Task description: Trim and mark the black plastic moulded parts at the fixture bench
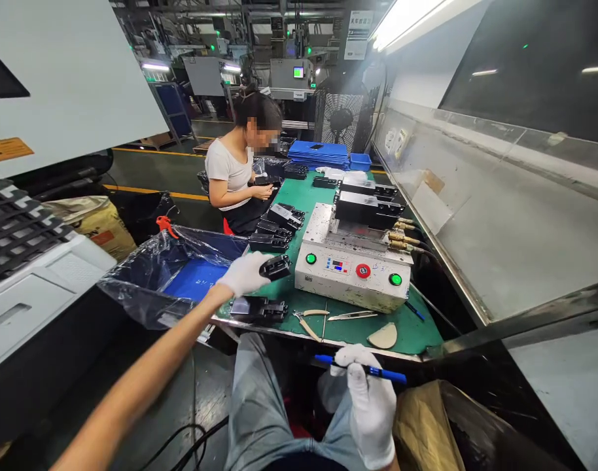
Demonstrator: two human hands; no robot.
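Nearest the camera, in front of the white metal control box (352, 271) with its two green buttons and one red button, the right hand (371, 409) in a white glove hangs over the person's lap, off the front edge of the desk (419, 330). Its fingers are curled closed around a slim blue pen-shaped tool (372, 372), which lies almost level across the top of the hand.

The left hand (244, 273), also in a white glove, is stretched out just left of the control box, near its front left corner. It is closed around one end of a black plastic moulded part (276, 267), holding it just above the green desk surface. A second flat black plastic part (258, 307) lies on the desk edge, in front of the box and to its left, close under that hand.

Directly in front of the control box lie cream-handled small pliers (306, 320), a thin metal blade (352, 316) and a beige wedge-shaped piece (383, 336). To the left of the box, beside the desk, stands a blue bin lined with a clear plastic bag (181, 271).

Behind the box on its left, a row of black moulded parts (275, 234) runs along the desk. Black fixture blocks (365, 203) sit on the rear of the box, with brass fittings (402, 239) on its right side.

Farther back on the left, a seated co-worker in a pale top (233, 171) has both hands on a black part. Beyond the box are a stack of blue trays (318, 154) and a black fan (341, 121).
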